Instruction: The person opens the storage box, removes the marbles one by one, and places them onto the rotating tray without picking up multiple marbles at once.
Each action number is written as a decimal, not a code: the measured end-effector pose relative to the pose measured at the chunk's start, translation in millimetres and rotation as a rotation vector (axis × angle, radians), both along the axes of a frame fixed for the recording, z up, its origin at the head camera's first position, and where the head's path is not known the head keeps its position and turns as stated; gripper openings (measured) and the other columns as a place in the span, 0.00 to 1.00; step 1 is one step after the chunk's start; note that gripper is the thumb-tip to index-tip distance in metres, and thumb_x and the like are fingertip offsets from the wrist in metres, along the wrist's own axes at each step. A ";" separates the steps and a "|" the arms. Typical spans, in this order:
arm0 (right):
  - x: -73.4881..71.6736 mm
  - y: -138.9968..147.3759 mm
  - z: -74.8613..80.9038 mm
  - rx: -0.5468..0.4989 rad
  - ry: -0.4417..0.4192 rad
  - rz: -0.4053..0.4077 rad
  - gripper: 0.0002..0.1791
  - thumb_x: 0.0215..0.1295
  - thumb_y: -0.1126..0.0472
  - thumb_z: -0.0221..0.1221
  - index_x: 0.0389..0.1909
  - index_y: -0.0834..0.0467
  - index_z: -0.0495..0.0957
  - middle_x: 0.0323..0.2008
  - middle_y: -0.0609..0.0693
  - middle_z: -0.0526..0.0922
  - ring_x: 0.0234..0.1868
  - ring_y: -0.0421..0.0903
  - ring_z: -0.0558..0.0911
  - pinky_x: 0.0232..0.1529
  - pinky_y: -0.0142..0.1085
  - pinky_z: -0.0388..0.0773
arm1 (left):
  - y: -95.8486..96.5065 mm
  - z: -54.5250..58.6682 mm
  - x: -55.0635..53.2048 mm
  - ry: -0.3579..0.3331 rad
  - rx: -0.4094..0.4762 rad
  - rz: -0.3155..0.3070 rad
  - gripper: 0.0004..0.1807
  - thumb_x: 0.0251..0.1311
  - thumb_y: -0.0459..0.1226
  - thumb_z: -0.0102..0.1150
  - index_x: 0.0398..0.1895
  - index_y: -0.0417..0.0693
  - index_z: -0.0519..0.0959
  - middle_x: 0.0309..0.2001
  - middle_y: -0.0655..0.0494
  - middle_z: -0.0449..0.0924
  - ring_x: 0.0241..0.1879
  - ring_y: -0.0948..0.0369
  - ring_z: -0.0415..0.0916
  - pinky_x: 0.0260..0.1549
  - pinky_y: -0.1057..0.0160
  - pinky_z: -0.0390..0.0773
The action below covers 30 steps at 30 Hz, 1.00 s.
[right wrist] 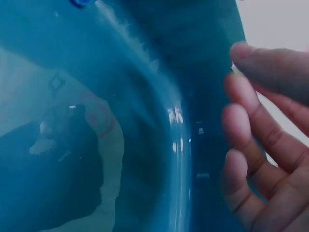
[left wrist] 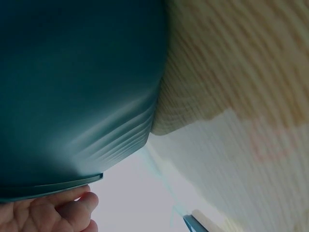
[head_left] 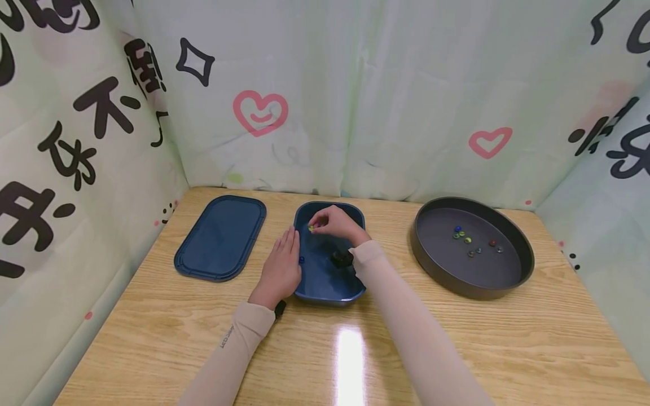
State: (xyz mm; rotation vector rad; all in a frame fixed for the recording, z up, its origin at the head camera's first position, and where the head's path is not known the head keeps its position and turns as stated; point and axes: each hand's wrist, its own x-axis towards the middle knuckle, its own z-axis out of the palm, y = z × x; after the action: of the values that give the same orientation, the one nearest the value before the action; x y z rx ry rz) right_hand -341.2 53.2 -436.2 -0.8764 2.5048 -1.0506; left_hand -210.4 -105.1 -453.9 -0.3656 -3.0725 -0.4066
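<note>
Over the far left corner of a dark blue plastic box (head_left: 327,301), my right hand (head_left: 336,222) pinches a small yellow-green marble (head_left: 311,228) between thumb and index finger. In the right wrist view only a sliver of it shows between the fingertips (right wrist: 236,89); the other fingers are loosely bent. My left hand (head_left: 282,265) lies along the box's left rim, its fingers straight and together, and its fingertips (left wrist: 72,198) show under the rim in the left wrist view. Inside the box a blue marble (head_left: 302,260) sits by the left wall, near the left hand.
Left of the box, a flat dark blue lid (head_left: 220,237) lies on the wooden table (head_left: 304,355). A round dark grey pan (head_left: 420,256) stands to the right with several glass marbles (head_left: 467,240) in it. Printed curtains (head_left: 386,113) hang behind and at the sides.
</note>
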 end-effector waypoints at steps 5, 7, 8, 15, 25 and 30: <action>1.5 -2.1 1.2 0.111 -0.023 -0.053 0.08 0.58 0.65 0.62 0.38 0.62 0.84 0.34 0.56 0.84 0.31 0.42 0.78 0.40 0.32 0.79 | 0.0 1.4 0.3 -0.006 -0.007 0.002 0.34 0.66 0.35 0.45 0.72 0.33 0.48 0.75 0.41 0.42 0.75 0.49 0.43 0.73 0.52 0.49; 2.2 -2.3 1.5 0.142 -0.029 -0.058 0.08 0.58 0.66 0.62 0.38 0.62 0.84 0.33 0.55 0.84 0.31 0.42 0.77 0.39 0.32 0.79 | 0.1 2.0 0.7 -0.009 -0.010 0.003 0.34 0.65 0.35 0.45 0.72 0.33 0.49 0.75 0.41 0.43 0.75 0.49 0.43 0.73 0.52 0.49; 2.4 -2.2 1.5 0.155 -0.029 -0.057 0.08 0.58 0.66 0.63 0.38 0.62 0.84 0.33 0.55 0.84 0.31 0.42 0.77 0.39 0.32 0.79 | 0.1 1.9 0.7 -0.008 -0.011 0.002 0.34 0.65 0.35 0.45 0.72 0.33 0.49 0.75 0.41 0.43 0.75 0.49 0.43 0.73 0.52 0.49; 4.6 -0.5 0.4 0.230 -0.070 -0.024 0.06 0.56 0.69 0.62 0.35 0.62 0.84 0.33 0.55 0.84 0.30 0.42 0.78 0.38 0.32 0.80 | -0.1 1.0 0.7 -0.009 -0.011 0.005 0.35 0.65 0.35 0.46 0.72 0.33 0.49 0.75 0.40 0.42 0.75 0.49 0.42 0.73 0.52 0.48; 5.3 -0.9 -1.7 0.320 -0.110 -0.040 0.04 0.55 0.69 0.63 0.31 0.60 0.84 0.31 0.53 0.83 0.30 0.44 0.76 0.36 0.32 0.78 | 0.5 2.8 1.9 -0.002 -0.009 0.007 0.34 0.66 0.35 0.45 0.72 0.33 0.49 0.75 0.40 0.43 0.75 0.49 0.43 0.73 0.53 0.48; 5.1 -0.1 -1.4 0.310 -0.109 -0.056 0.05 0.55 0.69 0.63 0.33 0.60 0.84 0.32 0.54 0.83 0.31 0.45 0.78 0.39 0.35 0.80 | 0.9 2.4 2.5 0.005 -0.005 0.006 0.33 0.66 0.35 0.45 0.72 0.32 0.49 0.74 0.40 0.44 0.74 0.49 0.44 0.73 0.52 0.49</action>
State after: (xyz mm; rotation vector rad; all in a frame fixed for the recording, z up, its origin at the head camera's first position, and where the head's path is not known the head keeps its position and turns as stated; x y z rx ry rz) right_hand -336.1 53.1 -437.6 -0.6439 2.5194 -0.6781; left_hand -207.9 -104.2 -451.5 -0.3576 -3.0697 -0.3977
